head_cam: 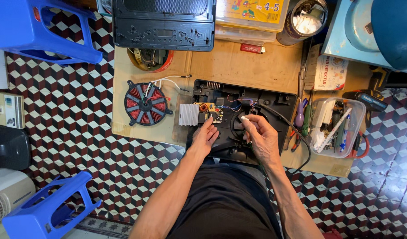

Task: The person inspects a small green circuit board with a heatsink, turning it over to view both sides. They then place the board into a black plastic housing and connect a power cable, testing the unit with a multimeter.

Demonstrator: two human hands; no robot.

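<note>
The open black plastic cooker housing [239, 119] lies on a sheet of brown cardboard [230, 66] on the floor, its green circuit board [210, 111] exposed. The left hand [205, 138] rests on the housing rim, fingers loosely spread, gripping nothing. The right hand [261, 137] pinches a small white piece [244, 118], perhaps a connector. The board looks fragile and its wires thin; the stiff, light housing is best held by its edges.

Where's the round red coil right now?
In the head view, the red coil lies on the cardboard sheet, left of the open black casing and the silver heat sink.
</note>
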